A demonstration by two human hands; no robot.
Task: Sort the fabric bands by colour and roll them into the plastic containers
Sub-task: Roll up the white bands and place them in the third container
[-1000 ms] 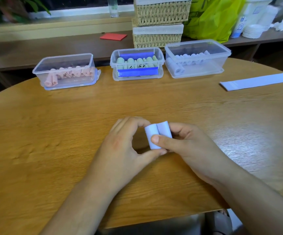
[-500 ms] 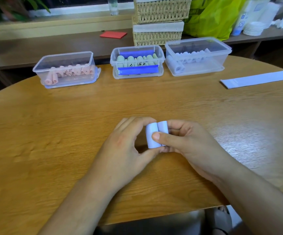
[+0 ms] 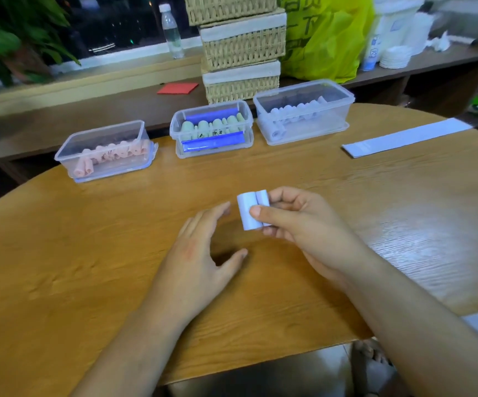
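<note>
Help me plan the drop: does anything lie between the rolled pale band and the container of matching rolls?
Nothing visible. Only bare table separates the rolled band, held by the right hand, from the open right container.

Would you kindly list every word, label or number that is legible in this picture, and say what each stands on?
"下": dark print on the yellow-green bag; neighbouring characters are cropped or creased, unreadable.
Black marks on the green rolls: too small to read.
Dark marks on the pink rolls: blurred, unreadable.
Blue print on the paper cups: blurred, unreadable.
</note>
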